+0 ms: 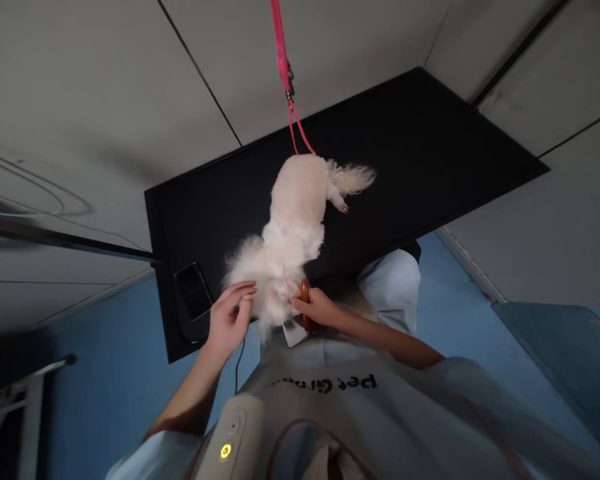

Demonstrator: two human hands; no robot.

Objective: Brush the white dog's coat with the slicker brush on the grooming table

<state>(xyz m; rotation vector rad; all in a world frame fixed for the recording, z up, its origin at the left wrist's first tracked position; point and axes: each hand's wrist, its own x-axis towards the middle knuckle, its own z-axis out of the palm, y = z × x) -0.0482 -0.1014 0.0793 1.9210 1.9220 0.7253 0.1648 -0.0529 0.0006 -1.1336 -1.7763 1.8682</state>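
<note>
**Fingers at the Fluffy Head, Brush in the Right Hand**

The left hand (231,319) has its fingers bent and close together, tips at the long fur on the side of the white dog's head; whether they pinch any hair, I cannot tell. The right hand (316,308) closes its fingers around the brown handle of a brush (305,303), whose pale head shows just below those fingers, near the fur.

The dog (299,200) lies between and beyond both hands' fingertips on a black table (410,140), its head nearest them, its tail farther off. Past it hangs a pink leash (280,50), its loop reaching the dog's far end. Left of the left fingers lies a phone (193,291).
</note>
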